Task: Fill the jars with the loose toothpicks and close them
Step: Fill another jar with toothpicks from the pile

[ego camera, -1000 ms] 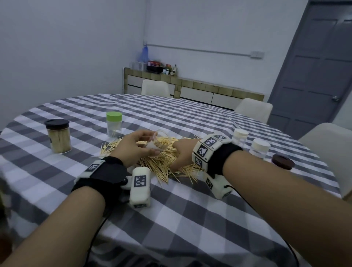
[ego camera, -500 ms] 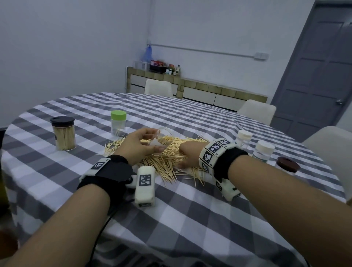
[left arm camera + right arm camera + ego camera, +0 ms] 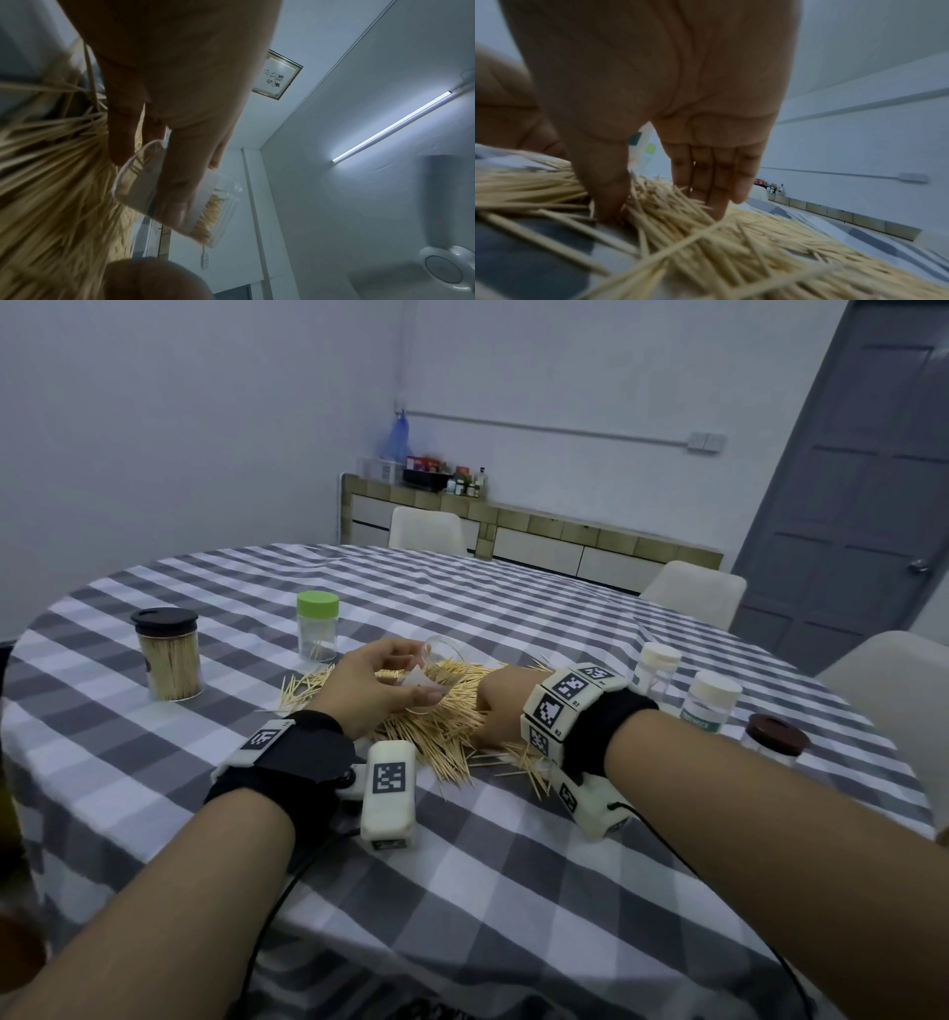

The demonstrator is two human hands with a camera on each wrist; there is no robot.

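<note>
A person's left hand [image 3: 377, 683] grips an open clear jar [image 3: 434, 667] tilted over a pile of loose toothpicks [image 3: 447, 726] on a checked table [image 3: 513, 865].

Some toothpicks already sit inside the held jar. The right hand [image 3: 506, 706] reaches into the pile, thumb and straight fingers [image 3: 706, 182] closing on a bunch of sticks without yet lifting it. To the left stand a full black-lidded jar [image 3: 168, 654] and a nearly empty green-lidded jar [image 3: 317, 626]; to the right, two white-capped jars [image 3: 685, 683] and a brown-lidded jar [image 3: 775, 737].
</note>
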